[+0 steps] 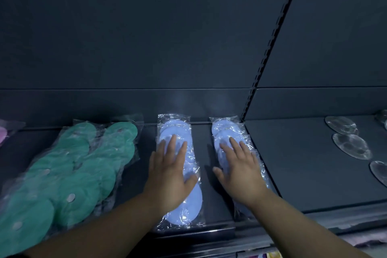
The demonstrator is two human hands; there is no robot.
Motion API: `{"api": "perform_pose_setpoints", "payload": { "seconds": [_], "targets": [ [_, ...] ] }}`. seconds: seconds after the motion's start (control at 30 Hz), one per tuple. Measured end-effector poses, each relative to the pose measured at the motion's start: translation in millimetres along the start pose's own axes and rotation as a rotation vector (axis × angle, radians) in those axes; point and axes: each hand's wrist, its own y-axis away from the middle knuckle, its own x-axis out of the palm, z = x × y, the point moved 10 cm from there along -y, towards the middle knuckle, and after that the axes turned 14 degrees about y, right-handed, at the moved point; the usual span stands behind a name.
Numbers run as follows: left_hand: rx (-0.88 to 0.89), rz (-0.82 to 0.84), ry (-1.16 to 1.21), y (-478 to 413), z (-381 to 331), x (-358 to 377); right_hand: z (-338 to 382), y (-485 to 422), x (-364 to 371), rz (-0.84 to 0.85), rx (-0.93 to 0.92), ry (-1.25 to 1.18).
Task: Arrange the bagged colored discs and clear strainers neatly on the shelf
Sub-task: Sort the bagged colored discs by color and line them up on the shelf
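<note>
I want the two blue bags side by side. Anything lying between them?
Nothing visible: only bare shelf separates the left blue bag and right blue bag, with the left hand and right hand flat on them.

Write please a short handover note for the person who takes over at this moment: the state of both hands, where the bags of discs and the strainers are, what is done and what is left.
Left hand: rests flat, fingers straight, on the left blue bag.
Right hand: rests flat, fingers straight, on the right blue bag.
Both blue bags lie straight on the shelf, side by side with a gap.
Green bags: further left, overlapping and slanted.
Pink bag: at the far left edge.
Clear strainers: on the right section.
Done: the blue bags look placed.
Left: probably straighten the green bags, then check the strainers.
</note>
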Motion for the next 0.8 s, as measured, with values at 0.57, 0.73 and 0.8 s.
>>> {"api": "perform_pose_setpoints", "payload": {
  "seconds": [0.57,0.73,0.8],
  "targets": [
    [-0.015,-0.122,-0.060,5,-6,-32,30,-4,-28,-0.101,-0.124,-0.053],
    [-0.118,-0.210,-0.111,18,58,-99,103,-4,-45,-0.118,-0.259,-0.235],
    [-0.183,-0.238,-0.098,25,91,-123,137,-2,-42,-0.099,-0.309,-0.281]
  ]
}}
